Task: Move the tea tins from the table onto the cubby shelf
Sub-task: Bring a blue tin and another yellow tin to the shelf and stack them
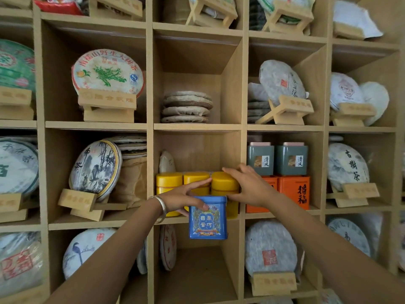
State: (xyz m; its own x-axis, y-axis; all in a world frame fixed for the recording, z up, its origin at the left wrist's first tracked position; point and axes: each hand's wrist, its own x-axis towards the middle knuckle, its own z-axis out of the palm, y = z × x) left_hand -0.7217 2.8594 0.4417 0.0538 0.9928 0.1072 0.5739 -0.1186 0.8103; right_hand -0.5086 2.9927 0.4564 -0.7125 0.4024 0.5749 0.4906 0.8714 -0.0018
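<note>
A blue square tea tin [207, 218] hangs in front of the middle cubby's lower edge, upright. My left hand [185, 198] grips its top left corner, thumb across the front. My right hand [249, 187] rests against the right yellow tin [224, 183], fingers spread over its lid and side. Three yellow tins stand in a row inside that cubby; the left yellow tin [168, 179] and the middle yellow tin [196, 177] are partly hidden by my left hand. The wooden cubby shelf [197, 127] fills the view.
Two grey tins [277, 160] stand on orange tins [293, 191] in the cubby to the right. Wrapped tea cakes on wooden stands [96, 170] fill the neighbouring cubbies. The cubby below [197, 270] holds one tea cake at its left wall.
</note>
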